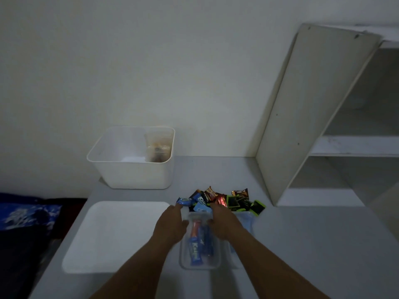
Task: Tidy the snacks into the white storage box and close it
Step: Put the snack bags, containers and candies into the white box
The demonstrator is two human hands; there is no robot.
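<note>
A white storage box stands open at the back of the grey table, with a clear tub of brownish snacks in its right corner. Its flat white lid lies in front of it. A heap of small snack packets lies right of the lid. Just in front of the heap is a clear plastic container holding blue and red snack bars. My left hand grips its left side and my right hand grips its right side, fingertips at the heap's near edge.
A second clear container lies partly hidden behind my right forearm. A white shelf unit rises at the right, its side panel near the snack heap. Left of the table lies dark blue bedding. A white wall is behind the table.
</note>
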